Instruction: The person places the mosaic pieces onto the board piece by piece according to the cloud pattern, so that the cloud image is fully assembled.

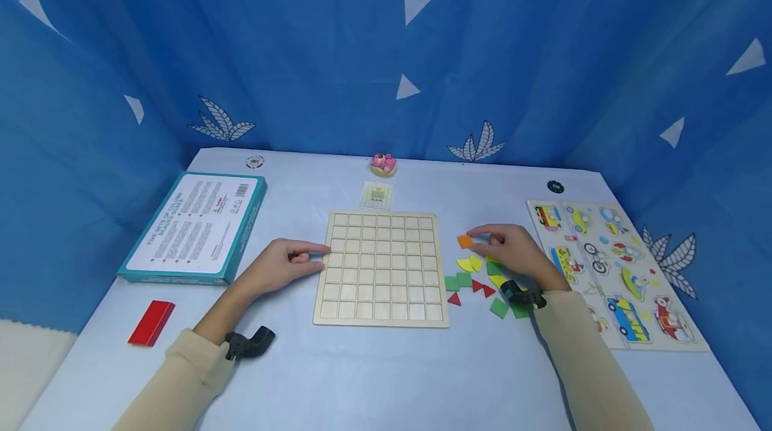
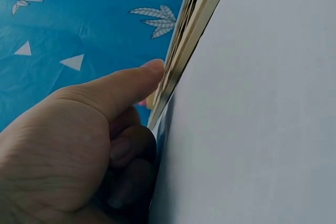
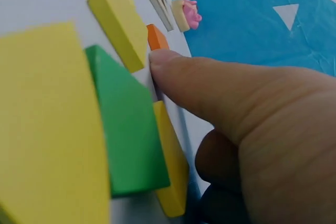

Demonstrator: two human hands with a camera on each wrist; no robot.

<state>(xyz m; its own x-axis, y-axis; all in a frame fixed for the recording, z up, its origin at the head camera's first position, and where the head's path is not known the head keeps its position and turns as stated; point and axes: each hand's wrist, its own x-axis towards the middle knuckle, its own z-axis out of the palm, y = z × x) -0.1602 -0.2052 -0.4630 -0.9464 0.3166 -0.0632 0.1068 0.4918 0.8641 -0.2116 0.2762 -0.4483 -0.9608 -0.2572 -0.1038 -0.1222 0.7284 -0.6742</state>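
My left hand point(image 1: 288, 260) is at the left edge of a wooden grid board point(image 1: 381, 321); its index finger reaches out straight and touches the rim. In the left wrist view the thumb point(image 2: 131, 85) lies against the board's side, with other fingers bent below. To the right of the board, my right hand point(image 1: 506, 247) pinches a small orange square point(image 1: 464, 241) at its edge between thumb and index finger. The right wrist view shows the thumb point(image 3: 173, 64) on the orange piece; the index finger is hidden. Yellow pieces point(image 1: 464, 265), green squares point(image 1: 499, 308) and red triangles point(image 1: 454, 299) lie around that hand.
A small pattern card point(image 1: 376, 195) and a pink figurine point(image 1: 383, 164) are behind the board. At left are a teal-edged box point(image 1: 191, 223) and a red block point(image 1: 151, 323). A picture puzzle board point(image 1: 609, 270) lies at right, beside my right forearm.
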